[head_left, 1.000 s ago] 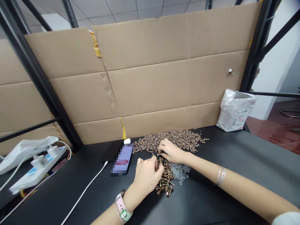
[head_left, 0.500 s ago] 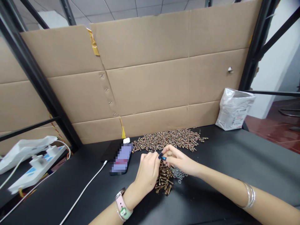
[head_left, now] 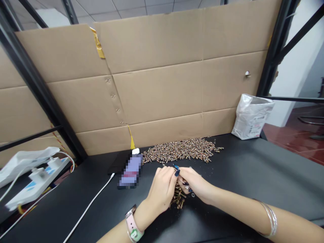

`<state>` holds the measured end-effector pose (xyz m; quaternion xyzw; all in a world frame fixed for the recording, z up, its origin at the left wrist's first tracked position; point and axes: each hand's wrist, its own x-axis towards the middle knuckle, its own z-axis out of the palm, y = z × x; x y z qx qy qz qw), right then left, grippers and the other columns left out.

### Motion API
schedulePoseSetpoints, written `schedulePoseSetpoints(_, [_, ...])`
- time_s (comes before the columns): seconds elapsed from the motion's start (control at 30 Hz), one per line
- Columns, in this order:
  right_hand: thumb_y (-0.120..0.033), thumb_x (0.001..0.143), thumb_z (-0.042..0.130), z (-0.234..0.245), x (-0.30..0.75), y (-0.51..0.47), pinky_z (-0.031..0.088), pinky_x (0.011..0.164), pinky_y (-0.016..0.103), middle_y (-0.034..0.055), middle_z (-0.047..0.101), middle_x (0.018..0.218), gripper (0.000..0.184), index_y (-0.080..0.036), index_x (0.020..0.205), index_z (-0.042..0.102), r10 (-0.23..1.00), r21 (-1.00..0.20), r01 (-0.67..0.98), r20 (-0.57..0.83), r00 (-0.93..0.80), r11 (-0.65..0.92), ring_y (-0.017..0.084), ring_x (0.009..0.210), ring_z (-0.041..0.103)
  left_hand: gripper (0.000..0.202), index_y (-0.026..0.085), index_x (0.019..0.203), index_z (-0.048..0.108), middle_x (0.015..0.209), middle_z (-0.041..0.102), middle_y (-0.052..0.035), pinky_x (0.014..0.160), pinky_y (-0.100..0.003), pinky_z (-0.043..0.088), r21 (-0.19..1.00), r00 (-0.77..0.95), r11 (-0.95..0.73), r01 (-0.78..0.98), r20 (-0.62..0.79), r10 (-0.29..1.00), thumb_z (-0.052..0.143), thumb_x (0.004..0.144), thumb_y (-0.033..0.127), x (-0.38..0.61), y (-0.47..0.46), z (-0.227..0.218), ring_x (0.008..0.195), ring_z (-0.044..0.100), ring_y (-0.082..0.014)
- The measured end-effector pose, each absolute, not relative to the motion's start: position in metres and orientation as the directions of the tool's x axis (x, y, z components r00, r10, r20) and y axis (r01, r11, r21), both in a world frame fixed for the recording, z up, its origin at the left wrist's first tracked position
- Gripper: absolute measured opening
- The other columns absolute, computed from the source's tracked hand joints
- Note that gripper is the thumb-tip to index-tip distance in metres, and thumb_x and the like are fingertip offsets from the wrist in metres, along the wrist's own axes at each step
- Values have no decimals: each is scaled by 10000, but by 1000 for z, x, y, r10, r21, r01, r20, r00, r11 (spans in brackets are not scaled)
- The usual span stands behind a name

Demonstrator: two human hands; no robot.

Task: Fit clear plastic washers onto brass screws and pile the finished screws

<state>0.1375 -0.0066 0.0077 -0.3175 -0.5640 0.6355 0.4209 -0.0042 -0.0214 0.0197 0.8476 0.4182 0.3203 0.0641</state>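
Black benchtop carries bronze screws just beneath the left hand and right hand, curled together, their hold hidden.

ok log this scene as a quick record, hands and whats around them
left hand: fingertips meeting the right hand
right hand: fingers pressed to the left hand, anything held is hidden
under hands: small heap of brass-coloured metal screws
behind hands: wide spread of brass-coloured metal screws
surface: matte black bench
nearby: flat phone with blurred screen, white charging cable, white plastic bag
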Motion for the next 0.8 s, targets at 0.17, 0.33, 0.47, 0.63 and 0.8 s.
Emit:
schedulePoseSetpoints(0.17, [-475,845,436,6,138,-6,227,417,207,-55,336,533,393,-186,585,377,885,-984,-115,176,-432,139,74,464,281,409,180,669,433,673,535,19,693,-273,302,539,399,-601,590,453,798,184,980,272,-2,-22,16,653,458,-128])
schedulePoseSetpoints(0.33, [-471,864,420,5,138,-6,208,431,216,-64,306,540,387,-195,601,349,880,-982,-107,190,-435,159,77,475,238,300,184,747,434,760,527,1,698,-287,296,470,401,-624,624,493,772,251,965,278,-3,-22,16,701,430,-146])
schedulePoseSetpoints(0.47, [-448,897,379,5,139,-8,240,467,224,-61,312,560,377,-199,617,338,865,-963,-44,258,-431,265,88,507,265,389,179,665,425,686,514,12,707,-297,287,487,430,-642,592,483,763,202,975,255,-4,-20,15,668,427,-137])
schedulePoseSetpoints(0.63, [-437,904,370,10,140,-9,270,505,233,-61,332,576,357,-203,635,347,858,-943,-24,313,-408,332,97,525,285,302,182,727,422,737,508,1,722,-299,298,463,424,-656,597,512,747,260,964,276,-5,-20,18,700,418,-143])
schedulePoseSetpoints(0.8, [-416,907,363,10,140,-8,267,505,233,-61,336,584,339,-206,643,341,866,-942,2,308,-394,336,97,527,286,343,184,693,409,689,491,13,707,-296,298,499,418,-639,585,491,765,226,972,264,-5,-21,17,667,417,-138])
